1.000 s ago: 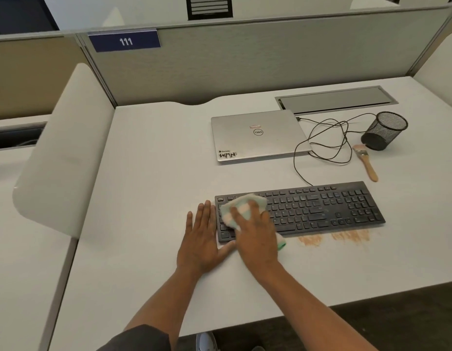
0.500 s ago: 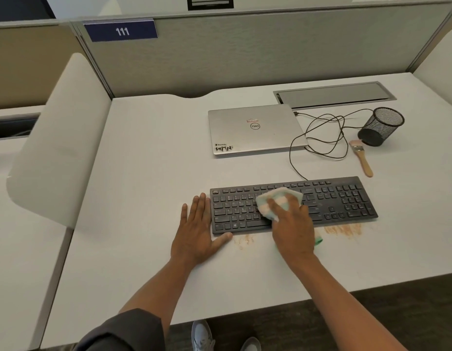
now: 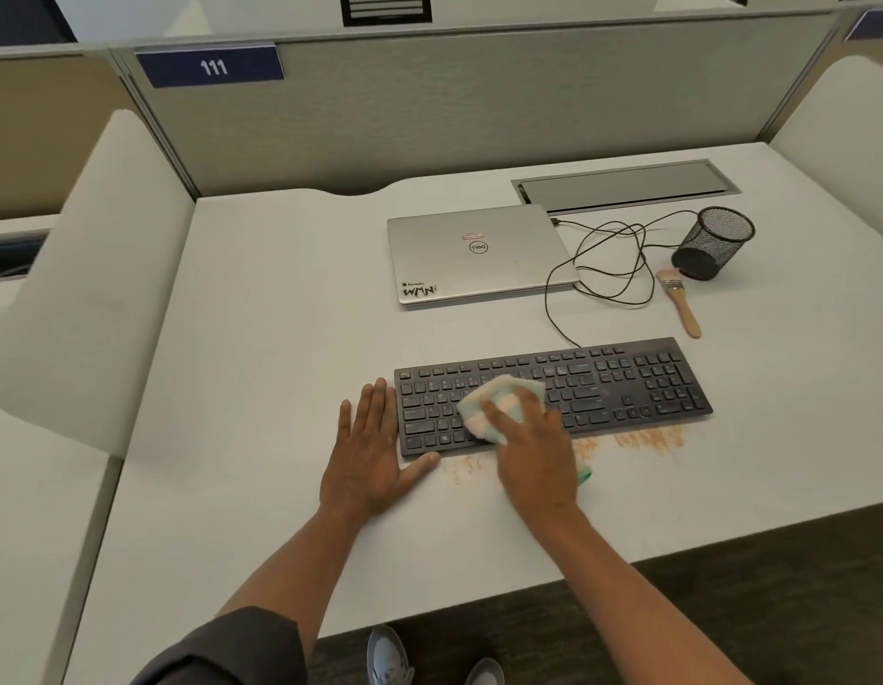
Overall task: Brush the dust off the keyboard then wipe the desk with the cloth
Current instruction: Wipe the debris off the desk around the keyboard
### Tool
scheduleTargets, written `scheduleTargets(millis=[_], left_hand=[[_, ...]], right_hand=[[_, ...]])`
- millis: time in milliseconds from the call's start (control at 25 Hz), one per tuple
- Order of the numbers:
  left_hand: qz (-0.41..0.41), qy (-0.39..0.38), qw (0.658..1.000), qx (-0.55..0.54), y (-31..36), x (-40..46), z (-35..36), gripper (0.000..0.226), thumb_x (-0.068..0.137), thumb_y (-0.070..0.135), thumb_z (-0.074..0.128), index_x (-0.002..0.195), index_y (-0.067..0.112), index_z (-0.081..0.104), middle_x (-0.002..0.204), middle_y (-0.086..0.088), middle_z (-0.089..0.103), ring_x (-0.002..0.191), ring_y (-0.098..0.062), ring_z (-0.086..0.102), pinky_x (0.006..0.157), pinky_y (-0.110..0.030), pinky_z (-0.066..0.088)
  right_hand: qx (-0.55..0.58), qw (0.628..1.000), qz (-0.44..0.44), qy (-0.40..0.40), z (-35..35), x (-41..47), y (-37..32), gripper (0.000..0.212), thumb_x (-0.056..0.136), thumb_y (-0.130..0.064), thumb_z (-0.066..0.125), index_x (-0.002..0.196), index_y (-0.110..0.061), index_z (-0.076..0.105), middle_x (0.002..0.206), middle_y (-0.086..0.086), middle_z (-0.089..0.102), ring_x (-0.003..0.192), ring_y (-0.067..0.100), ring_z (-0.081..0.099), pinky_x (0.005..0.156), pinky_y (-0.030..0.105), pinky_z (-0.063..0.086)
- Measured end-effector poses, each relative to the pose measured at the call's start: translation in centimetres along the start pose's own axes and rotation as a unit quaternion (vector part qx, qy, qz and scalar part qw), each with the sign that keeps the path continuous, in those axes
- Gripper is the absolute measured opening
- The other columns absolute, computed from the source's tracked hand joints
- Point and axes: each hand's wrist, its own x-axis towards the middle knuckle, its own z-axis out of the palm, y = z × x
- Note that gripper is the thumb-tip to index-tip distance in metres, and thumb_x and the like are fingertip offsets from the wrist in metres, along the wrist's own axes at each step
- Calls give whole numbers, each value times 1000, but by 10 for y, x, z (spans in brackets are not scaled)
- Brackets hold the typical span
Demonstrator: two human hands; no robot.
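The right hand [image 3: 533,447] presses a pale cloth [image 3: 499,405] flat on the black keyboard [image 3: 553,393], fingers spread over it rather than pinched around it. Half a second ago that hand and cloth sat further toward 3 o'clock, near the middle of the keys; now they have slid back toward 9 o'clock onto the left half of the letter block. A second ago they were at the very left end, so the cloth has gone right and is coming back. A green corner of the cloth [image 3: 584,474] pokes out beneath the wrist, on the bench [image 3: 281,338].

The left hand [image 3: 370,452] lies open and flat on the bench, its fingers against the keyboard's left edge and the thumb along its front corner, much as it did before.

Orange dust [image 3: 649,437] streaks the bench just in front of the keyboard at 6 o'clock, with a fainter patch between the two hands; the streaks look unchanged.

At 1 o'clock from the keyboard the wooden-handled brush [image 3: 680,301] lies on the bench, bristles near a tipped black mesh pen cup [image 3: 714,242]. A closed silver laptop [image 3: 479,254] sits at 12 o'clock, with a loose black cable [image 3: 607,269] looped between laptop and cup.
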Motion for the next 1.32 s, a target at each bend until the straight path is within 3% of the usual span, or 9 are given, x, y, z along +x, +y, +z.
scheduleTargets(millis=[120,240,360,520,640,800,960,1160,1320], left_hand=[[4,4,1000,-4,0,-1,0,109,86,88,14,161,13,-9,169,-6,-12,154,-18,-20,126,-47,-8],[2,-2,1000,5,-1,-1,1,107,87,87,14,160,14,-14,168,-5,-16,153,-16,-24,125,-46,-10],[0,-12,1000,10,-2,0,2,107,87,87,14,159,15,-19,167,-4,-21,151,-15,-28,125,-46,-11],[4,-6,1000,10,-2,0,3,106,87,86,14,159,15,-17,168,-4,-20,152,-15,-27,125,-46,-11],[1,-5,1000,14,-2,-1,3,107,86,86,13,159,15,-17,168,-4,-20,151,-15,-27,125,-45,-11],[2,-3,1000,8,-2,0,4,106,87,87,15,158,16,-19,167,-3,-21,151,-15,-28,125,-46,-11],[2,-2,1000,12,-3,-1,4,106,87,86,15,158,16,-21,167,-3,-23,151,-15,-28,125,-45,-11],[-2,-4,1000,16,-2,1,4,107,86,87,14,158,16,-20,167,-4,-22,151,-14,-29,125,-45,-11],[-2,-8,1000,9,-1,1,2,107,84,88,10,159,16,-19,167,-4,-22,151,-14,-29,125,-45,-12]], right_hand=[[-26,995,93,-11,-17,12,48,55,86,-11,66,135,-35,61,143,10,46,96,33,52,71,38,51],[-30,990,137,0,-18,19,51,51,91,-14,61,139,-34,58,146,11,41,102,35,49,77,41,51],[-5,995,97,10,-4,18,15,54,90,-14,64,138,-36,57,146,11,41,104,34,50,80,42,51],[24,1000,19,2,14,21,-38,57,78,-12,73,128,-40,64,134,9,53,91,31,56,67,38,50],[10,1000,3,-17,10,30,-36,57,84,-10,65,132,-40,60,138,8,50,98,31,55,73,39,50],[-34,995,94,-15,-11,55,28,55,94,-13,55,143,-38,49,147,9,37,116,32,46,88,39,49],[-43,982,182,-20,-21,72,55,51,97,-19,55,144,-36,48,147,10,34,118,33,46,91,40,49],[7,996,86,-26,-3,63,-6,56,98,-19,56,147,-39,42,152,10,30,122,31,43,99,40,48],[16,999,15,-23,8,51,-35,54,96,-17,55,144,-40,47,152,8,35,121,33,46,94,42,49]])
